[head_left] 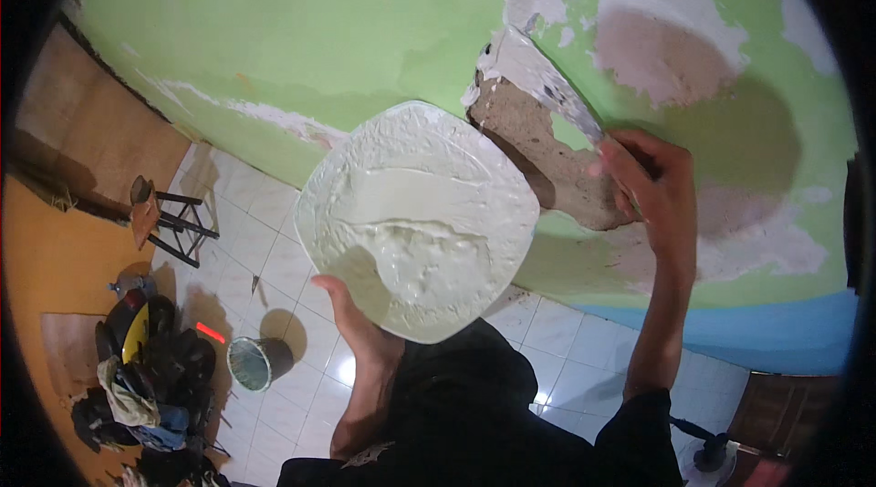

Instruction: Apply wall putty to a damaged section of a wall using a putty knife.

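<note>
The left hand grips the white bowl at its near-left edge, thumb at the rim, other fingers hidden — best held level and close, so the pale paste can't spill. To the right, the putty knife overlaps the bare patch's far end; a shallow angle and even pressure should smooth it. The right hand closes round the handle — forearm reaching up from near right.

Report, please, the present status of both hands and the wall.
Left hand under bowl of white paste. Right hand gripping putty knife, coated blade at upper edge of bare patch; contact unclear. Nothing visible blocking blade.
</note>
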`<state>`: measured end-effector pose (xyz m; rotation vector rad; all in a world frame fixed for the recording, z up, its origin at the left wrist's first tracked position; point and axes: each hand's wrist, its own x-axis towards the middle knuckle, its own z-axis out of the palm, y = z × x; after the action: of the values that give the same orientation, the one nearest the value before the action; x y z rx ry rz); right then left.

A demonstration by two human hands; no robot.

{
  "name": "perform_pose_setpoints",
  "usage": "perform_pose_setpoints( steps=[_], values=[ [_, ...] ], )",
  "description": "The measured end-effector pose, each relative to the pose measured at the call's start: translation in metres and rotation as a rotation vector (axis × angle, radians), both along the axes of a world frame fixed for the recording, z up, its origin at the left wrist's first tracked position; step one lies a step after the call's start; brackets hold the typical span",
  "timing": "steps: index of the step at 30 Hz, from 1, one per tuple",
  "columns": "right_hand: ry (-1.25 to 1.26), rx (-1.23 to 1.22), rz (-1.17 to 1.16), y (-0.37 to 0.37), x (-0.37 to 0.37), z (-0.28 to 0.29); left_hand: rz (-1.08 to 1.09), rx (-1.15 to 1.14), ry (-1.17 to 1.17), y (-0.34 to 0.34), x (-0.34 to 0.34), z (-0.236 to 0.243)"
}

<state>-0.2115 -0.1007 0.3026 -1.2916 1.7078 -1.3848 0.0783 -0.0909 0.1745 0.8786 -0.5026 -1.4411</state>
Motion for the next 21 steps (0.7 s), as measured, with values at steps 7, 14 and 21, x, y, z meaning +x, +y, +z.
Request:
perform_pose_setpoints(
  steps=[7,14,21],
  values=[
    [-0.088,0.078,-0.017,-0.001,-0.020,0.017,-0.045,0.039,-0.003,-0.001,-0.007,0.015],
    [-0.053,0.089,-0.039,0.013,-0.022,0.026,0.001,0.076,0.002,-0.013,0.002,0.013],
    [-0.041,0.121,0.005,-0.016,-0.053,0.042,-0.036,0.110,-0.017,-0.015,0.015,0.016]
  ],
)
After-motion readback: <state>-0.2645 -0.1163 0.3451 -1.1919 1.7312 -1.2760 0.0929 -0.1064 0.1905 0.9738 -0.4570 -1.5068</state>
